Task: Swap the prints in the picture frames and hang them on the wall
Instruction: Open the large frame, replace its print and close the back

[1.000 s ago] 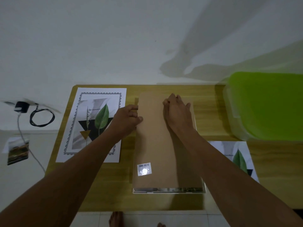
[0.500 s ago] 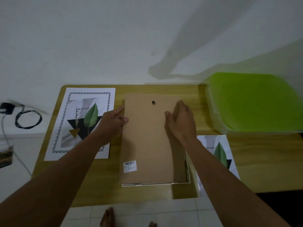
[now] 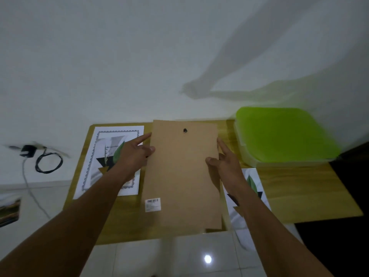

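A brown backing board point(image 3: 181, 176) with a black hanger near its far edge and a barcode sticker lies back side up over the middle of the wooden table point(image 3: 299, 192). My left hand point(image 3: 135, 154) pinches its left edge, thumb on top. On the right edge, my right hand point(image 3: 225, 162) pinches the same way. The board's near edge juts past the table's front. No frame rim shows around it. A leaf print with an ornate border point(image 3: 111, 160) lies to the left. A second leaf print point(image 3: 251, 188) lies to the right, partly under my right forearm.
A clear box with a bright green lid point(image 3: 283, 134) stands at the table's back right, against the white wall. A black charger and coiled cable point(image 3: 48, 162) sit beyond the table's left side. White floor tiles show below the front edge.
My hands moved from resting on top of the board to gripping its two side edges. The white frame edge seen at the near end is no longer visible. The board reaches nearer to me.
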